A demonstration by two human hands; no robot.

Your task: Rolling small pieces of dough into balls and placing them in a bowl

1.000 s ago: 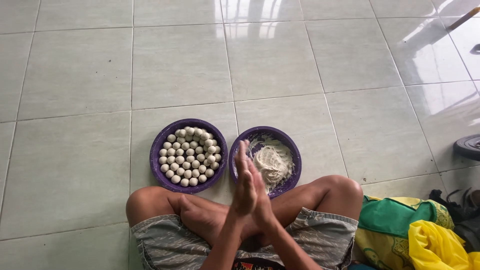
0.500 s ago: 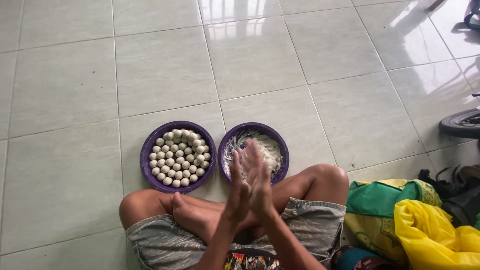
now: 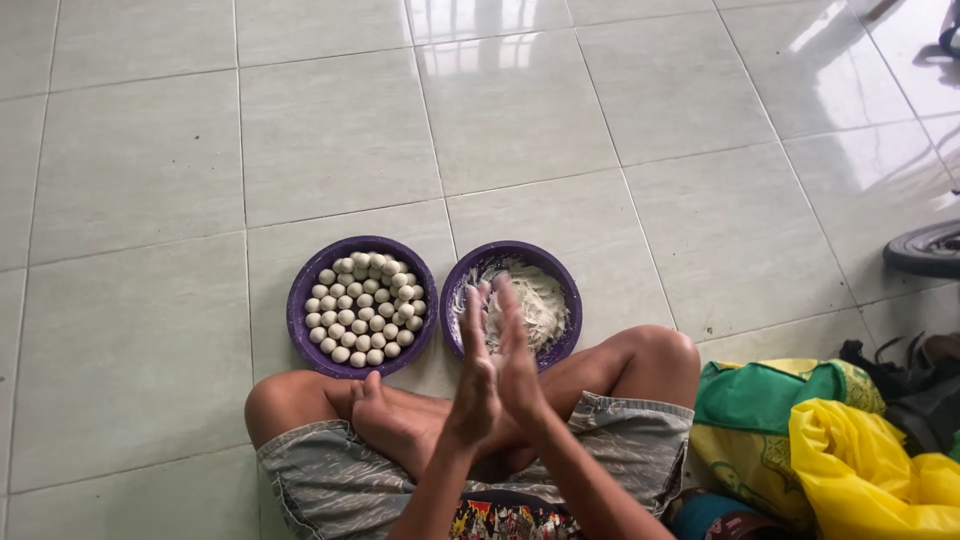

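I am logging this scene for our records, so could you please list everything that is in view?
left bowl: one, purple, on the floor ahead of the knees
small balls: several dozen, off-white, filling the left bowl
right bowl: one, purple, beside the first, partly behind the hands
shredded stuff: one heap, white, in the right bowl
tiled floor: pale grey, glossy, under everything
cloth bundle: one, green and yellow, at right
plastic bag: one, yellow, lower right
tyre: one, black, right edge, only partly seen
shorts: grey patterned, on crossed legs
left hand: palm pressed against the other, fingers up
right hand: pressed to the left; anything between them is hidden
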